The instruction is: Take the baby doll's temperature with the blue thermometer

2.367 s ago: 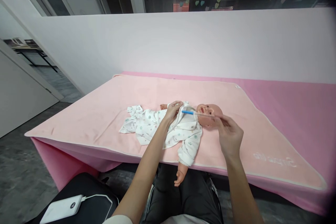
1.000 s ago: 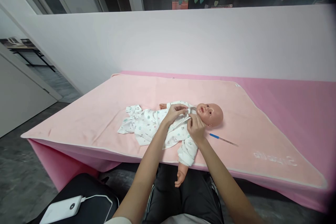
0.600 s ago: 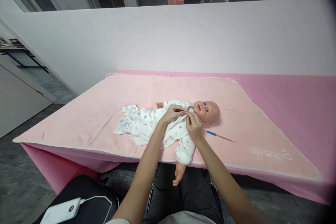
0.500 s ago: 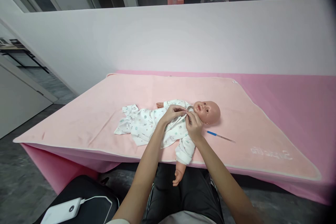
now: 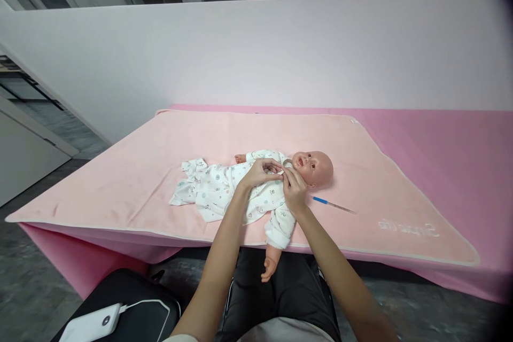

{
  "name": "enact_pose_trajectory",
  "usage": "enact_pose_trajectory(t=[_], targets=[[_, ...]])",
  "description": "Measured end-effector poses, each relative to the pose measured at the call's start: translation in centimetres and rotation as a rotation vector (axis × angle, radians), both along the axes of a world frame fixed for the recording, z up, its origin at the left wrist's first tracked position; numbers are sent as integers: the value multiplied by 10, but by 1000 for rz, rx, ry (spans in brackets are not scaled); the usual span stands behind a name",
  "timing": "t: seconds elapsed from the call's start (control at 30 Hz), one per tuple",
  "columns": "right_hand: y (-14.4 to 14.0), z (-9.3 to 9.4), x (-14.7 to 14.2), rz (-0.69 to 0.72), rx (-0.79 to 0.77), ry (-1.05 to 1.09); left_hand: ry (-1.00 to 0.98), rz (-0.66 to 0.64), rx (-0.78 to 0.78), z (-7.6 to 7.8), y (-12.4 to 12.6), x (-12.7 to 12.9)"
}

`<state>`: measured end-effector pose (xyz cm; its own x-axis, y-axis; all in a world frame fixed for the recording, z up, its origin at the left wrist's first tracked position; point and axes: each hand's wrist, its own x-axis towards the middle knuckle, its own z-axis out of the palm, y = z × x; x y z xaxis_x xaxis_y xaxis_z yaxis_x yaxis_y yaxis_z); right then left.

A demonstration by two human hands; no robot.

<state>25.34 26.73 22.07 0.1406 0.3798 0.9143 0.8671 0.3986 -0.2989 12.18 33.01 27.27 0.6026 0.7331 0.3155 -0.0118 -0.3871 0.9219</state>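
Pink blanket (image 5: 140, 171) under the baby doll (image 5: 310, 166), both hands, left hand (image 5: 260, 171) and right hand (image 5: 294, 189), pinching its white romper (image 5: 224, 189) shut just below the chin, looks like fastening the collar snap, thermometer (image 5: 332, 204) lying beside the head.

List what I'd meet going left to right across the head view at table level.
Doll's romper legs → left hand → right hand → doll's head → blue-tipped thermometer → pale lettering on the blanket.

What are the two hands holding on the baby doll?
Both the left hand and right hand pinch the doll's white printed romper at its collar, just below the chin.
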Motion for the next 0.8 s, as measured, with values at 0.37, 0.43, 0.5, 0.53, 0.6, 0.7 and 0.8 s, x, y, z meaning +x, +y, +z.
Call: enact_pose_trajectory(t=[0.37,0.43,0.5,0.53,0.6,0.7,0.8], targets=[[-1,3,-1,56,-45,33,-8,119,35,-6,0,3],[-2,4,-1,60,-39,31,10,133,34,-7,2,3],[-2,4,-1,61,-33,33,23,128,33,-7,2,3],[-2,4,-2,62,-32,36,24,121,37,-6,2,3],[-2,4,-2,70,-30,40,24,106,58,-4,1,3],[-2,4,-1,81,-36,42,25,91,112,-2,0,3],[-1,3,-1,72,-41,50,23,89,138,-1,-1,3]])
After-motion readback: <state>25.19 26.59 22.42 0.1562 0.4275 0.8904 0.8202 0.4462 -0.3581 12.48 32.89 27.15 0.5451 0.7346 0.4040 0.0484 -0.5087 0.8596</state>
